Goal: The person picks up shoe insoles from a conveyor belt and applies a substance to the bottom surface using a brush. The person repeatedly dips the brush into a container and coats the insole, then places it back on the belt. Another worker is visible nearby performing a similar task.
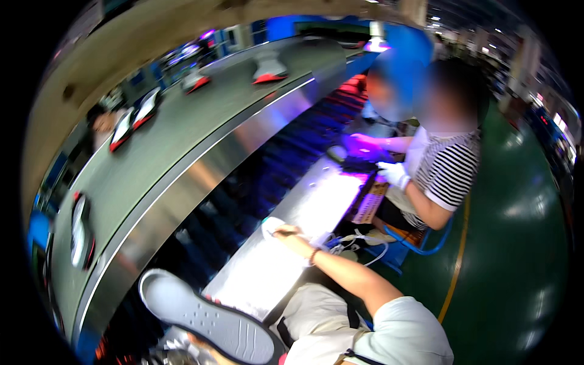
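A large grey shoe sole (210, 319) with a pattern of small holes and grooves fills the lower left, tilted and close to me. Along its lower edge runs a tan strip, which may be part of my left hand; its fingers cannot be made out. My right arm stretches forward over the brightly lit bench (252, 274), with a dark band round the wrist. The fingers of my right hand (291, 235) look curled beside a pale round thing (271, 227). Glare and blur hide what they grip.
A green conveyor belt (182, 131) curves along the left, carrying several grey-and-red soles (82, 234). A metal rail (201, 176) borders it. Ahead on the right, a co-worker in a striped top (453, 173) sits under purple light. White cables (365, 239) hang near a blue chair (420, 246).
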`<state>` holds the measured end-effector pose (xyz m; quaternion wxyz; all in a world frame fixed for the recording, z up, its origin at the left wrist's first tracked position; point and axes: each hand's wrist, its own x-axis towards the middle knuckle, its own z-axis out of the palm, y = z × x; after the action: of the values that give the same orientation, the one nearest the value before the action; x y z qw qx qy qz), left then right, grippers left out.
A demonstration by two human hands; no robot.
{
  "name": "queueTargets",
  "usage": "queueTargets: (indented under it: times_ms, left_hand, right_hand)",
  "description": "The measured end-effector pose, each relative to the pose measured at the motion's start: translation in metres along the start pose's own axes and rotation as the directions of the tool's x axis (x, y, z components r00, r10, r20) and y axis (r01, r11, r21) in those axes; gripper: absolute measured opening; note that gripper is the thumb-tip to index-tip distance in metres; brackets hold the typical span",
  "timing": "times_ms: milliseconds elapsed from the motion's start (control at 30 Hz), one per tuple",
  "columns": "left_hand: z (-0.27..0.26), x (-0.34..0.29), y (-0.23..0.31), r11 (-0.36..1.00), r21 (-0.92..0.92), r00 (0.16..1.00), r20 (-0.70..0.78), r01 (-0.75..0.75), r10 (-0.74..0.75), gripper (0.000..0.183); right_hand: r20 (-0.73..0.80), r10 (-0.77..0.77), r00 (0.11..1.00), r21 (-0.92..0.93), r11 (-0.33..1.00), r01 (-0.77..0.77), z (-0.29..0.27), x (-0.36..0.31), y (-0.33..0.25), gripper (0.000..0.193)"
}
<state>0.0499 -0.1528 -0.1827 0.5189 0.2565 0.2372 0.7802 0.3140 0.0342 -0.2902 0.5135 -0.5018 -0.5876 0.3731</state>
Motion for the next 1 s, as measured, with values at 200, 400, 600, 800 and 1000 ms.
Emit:
queueTargets:
  times_ms: [200, 400, 600, 800, 1000]
  left_hand:
    - [0.012, -0.004, 0.009, 0.977, 0.212, 0.918, -0.383, -0.019, 0.101, 0.07]
    - [0.002, 0.007, -0.011, 0.918, -0.286, 0.877, -0.317, 0.276, -0.363, 0.087]
    - [0.048, 0.006, -0.035, 0.934, -0.224, 0.914, -0.235, 0.279, -0.33, 0.087]
    - [0.06, 0.002, -0.042, 0.954, -0.171, 0.948, -0.161, 0.247, -0.274, 0.085]
    - [0.051, 0.0, -0.049, 0.951, -0.182, 0.948, -0.151, 0.251, -0.279, 0.084]
  right_hand:
    - [0.256, 0.295, 0.92, -0.128, 0.954, -0.27, -0.029, -0.018, 0.004, 0.024]
    - [0.486, 0.223, 0.845, 0.536, 0.688, -0.49, -0.02, -0.035, -0.141, 0.023]
    - [0.662, -0.024, 0.749, 0.503, 0.755, -0.421, 0.023, -0.028, -0.189, 0.022]
    - [0.61, -0.057, 0.79, 0.502, 0.8, -0.329, 0.043, -0.019, -0.203, 0.021]
    - [0.629, -0.047, 0.776, 0.459, 0.828, -0.322, 0.045, -0.015, -0.207, 0.021]
